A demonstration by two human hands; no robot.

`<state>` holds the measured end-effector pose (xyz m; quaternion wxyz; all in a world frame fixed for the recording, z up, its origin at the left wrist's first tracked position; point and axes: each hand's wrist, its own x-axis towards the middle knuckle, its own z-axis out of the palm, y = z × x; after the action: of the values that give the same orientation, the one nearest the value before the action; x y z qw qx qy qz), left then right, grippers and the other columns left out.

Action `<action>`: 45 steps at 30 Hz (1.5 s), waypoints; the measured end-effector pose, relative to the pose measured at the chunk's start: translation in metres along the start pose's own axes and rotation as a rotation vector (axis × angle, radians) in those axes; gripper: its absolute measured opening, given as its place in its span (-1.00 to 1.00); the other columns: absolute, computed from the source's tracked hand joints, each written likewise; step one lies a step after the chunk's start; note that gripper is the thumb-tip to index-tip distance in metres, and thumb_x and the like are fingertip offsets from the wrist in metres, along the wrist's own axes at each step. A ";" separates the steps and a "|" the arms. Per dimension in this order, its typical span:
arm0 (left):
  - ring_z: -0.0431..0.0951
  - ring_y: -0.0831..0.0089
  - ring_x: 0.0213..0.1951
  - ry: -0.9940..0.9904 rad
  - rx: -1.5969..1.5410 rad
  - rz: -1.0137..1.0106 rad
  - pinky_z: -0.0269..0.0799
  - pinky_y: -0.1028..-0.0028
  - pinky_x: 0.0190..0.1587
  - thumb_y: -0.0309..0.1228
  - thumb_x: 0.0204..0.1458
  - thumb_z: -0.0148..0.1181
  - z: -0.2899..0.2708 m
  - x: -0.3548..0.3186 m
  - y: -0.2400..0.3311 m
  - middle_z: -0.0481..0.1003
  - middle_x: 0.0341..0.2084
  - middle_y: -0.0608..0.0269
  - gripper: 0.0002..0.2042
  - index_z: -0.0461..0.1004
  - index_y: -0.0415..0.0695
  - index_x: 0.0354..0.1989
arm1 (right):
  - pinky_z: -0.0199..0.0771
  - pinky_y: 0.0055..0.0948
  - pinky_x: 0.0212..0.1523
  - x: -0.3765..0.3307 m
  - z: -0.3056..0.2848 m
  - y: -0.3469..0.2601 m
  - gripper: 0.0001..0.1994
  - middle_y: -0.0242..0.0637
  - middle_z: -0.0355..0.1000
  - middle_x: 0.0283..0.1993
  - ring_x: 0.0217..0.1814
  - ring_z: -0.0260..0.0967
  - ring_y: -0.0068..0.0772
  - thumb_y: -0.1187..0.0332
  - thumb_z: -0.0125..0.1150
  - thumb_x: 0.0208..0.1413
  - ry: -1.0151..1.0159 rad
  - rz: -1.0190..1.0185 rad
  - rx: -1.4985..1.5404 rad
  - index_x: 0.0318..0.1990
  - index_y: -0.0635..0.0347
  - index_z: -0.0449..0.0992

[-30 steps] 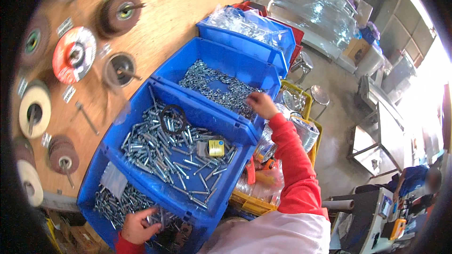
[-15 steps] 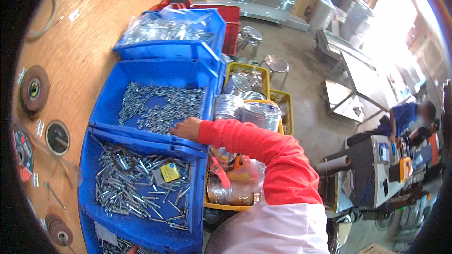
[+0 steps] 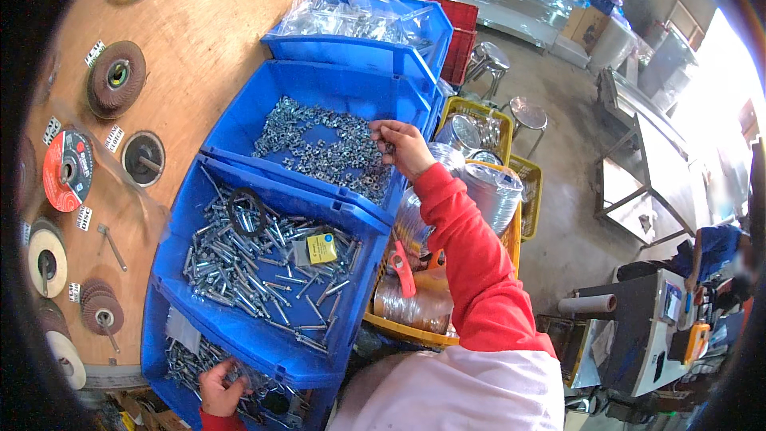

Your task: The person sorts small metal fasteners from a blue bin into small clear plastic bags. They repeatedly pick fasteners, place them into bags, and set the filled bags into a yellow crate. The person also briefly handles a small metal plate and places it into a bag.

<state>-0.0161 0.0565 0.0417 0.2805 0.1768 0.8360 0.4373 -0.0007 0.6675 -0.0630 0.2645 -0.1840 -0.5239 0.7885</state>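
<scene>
Along the right wall of a blue bin of small metal nuts, my right hand is raised with its fingers pinched. A bit of grey metal shows at the fingertips, too small to name. My left hand is down in the nearest blue bin, fingers curled among bolts. Whatever it grips is hidden. Between them, a middle blue bin contains long bolts, a black ring and a small yellow packet.
Grinding and flap discs hang on a wooden board at left. A far blue bin holds clear plastic bags. Yellow crates with wrapped rolls stand at right, near metal stools. A person works at a far-right bench.
My right hand has lifted off the nuts toward the bin's right wall. My left hand has come further into view over the nearest bin. The whole view has shifted.
</scene>
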 end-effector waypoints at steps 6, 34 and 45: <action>0.68 0.34 -0.41 -0.019 -0.005 -0.017 0.69 0.43 -0.40 -0.74 -0.07 0.20 0.002 0.005 0.001 0.63 -0.16 -0.06 -0.62 0.52 -0.51 0.01 | 0.62 -0.04 -0.15 0.003 0.018 -0.025 -0.63 0.00 0.64 -0.25 -0.19 0.63 0.02 0.04 0.29 0.15 -0.179 -0.299 -1.611 -0.22 0.21 0.69; 0.69 0.32 -0.49 -0.020 0.171 0.004 0.63 0.46 -0.45 -0.71 -0.06 0.19 -0.001 0.008 -0.001 0.64 -0.28 -0.03 -0.65 0.53 -0.50 -0.02 | 0.53 -0.14 -0.25 0.008 0.010 -0.021 -0.68 -0.08 0.61 -0.36 -0.33 0.54 -0.20 0.17 0.27 0.22 -0.186 -0.334 -0.875 -0.27 0.32 0.65; 0.54 0.41 -0.43 -0.124 0.715 0.120 0.50 0.41 -0.33 -0.58 0.09 0.23 -0.035 0.022 -0.049 0.60 -0.34 0.16 -0.61 0.47 -0.32 0.13 | 0.65 0.06 -0.16 0.022 0.038 0.028 -0.81 -0.04 0.64 -0.17 -0.08 0.63 0.07 0.29 0.22 0.13 -0.110 -0.195 -1.687 -0.16 0.12 0.65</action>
<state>-0.0570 0.0190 0.0099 0.2251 0.3388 0.9054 0.1216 -0.0462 0.6448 -0.0743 0.0800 -0.2351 -0.9618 0.1156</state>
